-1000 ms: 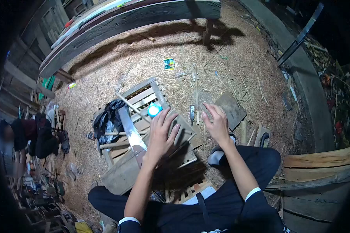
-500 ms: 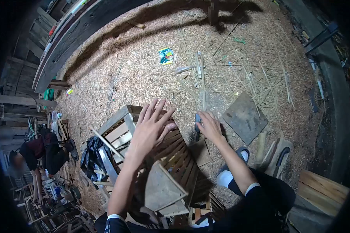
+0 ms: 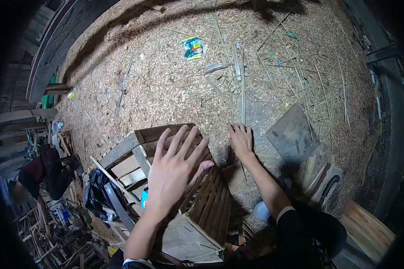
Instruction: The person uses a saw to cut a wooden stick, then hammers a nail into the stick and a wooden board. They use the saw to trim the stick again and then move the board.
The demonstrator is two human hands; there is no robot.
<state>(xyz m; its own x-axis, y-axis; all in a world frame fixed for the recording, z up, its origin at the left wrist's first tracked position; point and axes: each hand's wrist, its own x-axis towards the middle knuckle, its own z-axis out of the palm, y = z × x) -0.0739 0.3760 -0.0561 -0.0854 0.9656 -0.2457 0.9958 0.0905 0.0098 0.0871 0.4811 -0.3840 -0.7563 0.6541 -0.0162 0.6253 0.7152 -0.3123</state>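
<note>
My left hand (image 3: 173, 163) hovers over a slatted wooden crate (image 3: 215, 204), its fingers spread and nothing in them. The crate lies tilted on the shavings, and part of it is hidden behind my forearm. My right hand (image 3: 241, 141) is low over the floor at the near end of a thin wooden strip (image 3: 243, 89). Its fingers are slightly bent and a little apart; no held thing shows. A square dark board (image 3: 294, 134) lies to the right of that hand.
Wood shavings cover the floor, with thin sticks and a teal-yellow packet (image 3: 193, 48) on them. Beside the crate sits a black plastic bag (image 3: 96, 193). A curved dark handle (image 3: 331, 184) and a plank (image 3: 368, 231) are at right. Another person (image 3: 45, 172) bends over at far left.
My right hand has shifted slightly and its fingers point more forward. My left hand stays spread but is lower in view. The dark handle by my right hand is now in shadow.
</note>
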